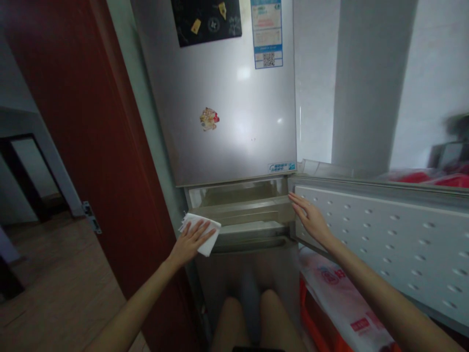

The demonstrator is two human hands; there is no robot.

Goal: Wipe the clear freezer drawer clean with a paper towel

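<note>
A silver refrigerator (242, 107) stands in front, its middle door (388, 230) swung open to the right. Inside the compartment, drawers (249, 215) show. My left hand (192, 239) lies spread over a folded white cloth (210, 243) at the compartment's left edge, pressing it there with the fingers apart. At the hinge side, my right hand (308, 215) is near the inner edge of the open door, fingers stretched out, holding nothing.
A dark red wooden door (91, 122) with a metal latch is at the left. Below the open door, a red crate (318, 318) sits under white plastic bags (340, 298). My knees are close to the lower refrigerator door (216, 274).
</note>
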